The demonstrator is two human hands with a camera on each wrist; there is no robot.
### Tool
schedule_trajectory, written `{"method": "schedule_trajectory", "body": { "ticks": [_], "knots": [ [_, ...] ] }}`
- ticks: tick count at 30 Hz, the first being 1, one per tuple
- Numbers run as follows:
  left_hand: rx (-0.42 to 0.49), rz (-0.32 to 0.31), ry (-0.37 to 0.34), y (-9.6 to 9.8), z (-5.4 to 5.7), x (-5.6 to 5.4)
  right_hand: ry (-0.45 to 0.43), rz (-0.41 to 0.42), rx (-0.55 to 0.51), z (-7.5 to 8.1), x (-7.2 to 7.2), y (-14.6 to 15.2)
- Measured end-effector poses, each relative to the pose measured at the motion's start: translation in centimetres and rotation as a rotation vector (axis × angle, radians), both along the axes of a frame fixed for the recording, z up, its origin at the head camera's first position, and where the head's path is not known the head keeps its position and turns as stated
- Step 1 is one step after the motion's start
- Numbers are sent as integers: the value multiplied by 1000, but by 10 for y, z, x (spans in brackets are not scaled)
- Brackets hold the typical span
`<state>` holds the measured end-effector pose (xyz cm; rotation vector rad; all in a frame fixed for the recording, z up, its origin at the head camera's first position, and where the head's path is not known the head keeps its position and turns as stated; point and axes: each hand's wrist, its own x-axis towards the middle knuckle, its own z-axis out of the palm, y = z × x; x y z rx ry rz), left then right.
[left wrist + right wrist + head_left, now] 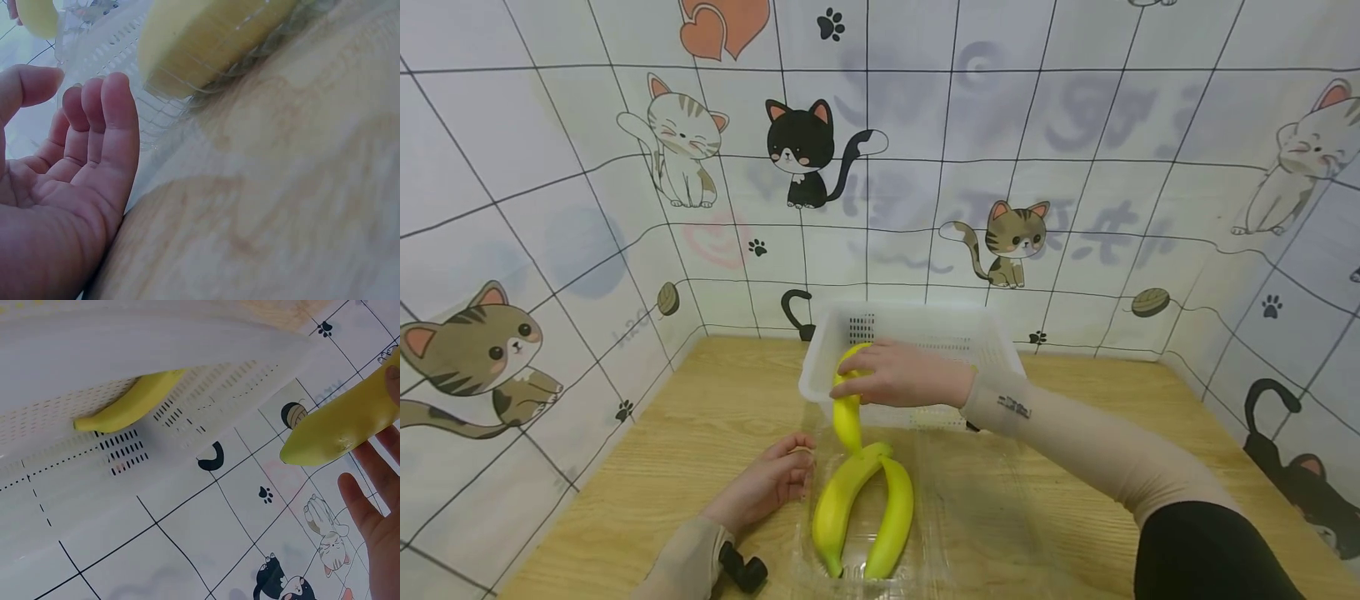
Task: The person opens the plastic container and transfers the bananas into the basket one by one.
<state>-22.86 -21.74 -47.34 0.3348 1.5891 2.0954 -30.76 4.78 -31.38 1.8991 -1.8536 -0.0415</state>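
Note:
My right hand grips a yellow banana near its upper part, at the front left of a white perforated basket. In the right wrist view the banana points its tip toward the basket. Another banana lies inside that basket. Two more, a left banana and a right banana, lie in a clear plastic tray, their upper ends together. Beside the tray's left edge rests my left hand, palm turned toward it, fingers loosely bent and holding nothing.
The wooden table meets a wall sheet printed with cats and grid lines behind and on both sides. The basket stands at the back, just beyond the clear tray.

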Motion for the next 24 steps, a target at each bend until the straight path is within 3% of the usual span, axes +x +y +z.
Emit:
{"method": "schedule_trajectory", "body": {
  "ticks": [11,24],
  "knots": [
    [-9,-2,6,0,0,-1,2,-109,41,0,-21,-2],
    [-5,9,14,1,-1,0,-19,-182,78,-1,-44,-3]
  ]
}}
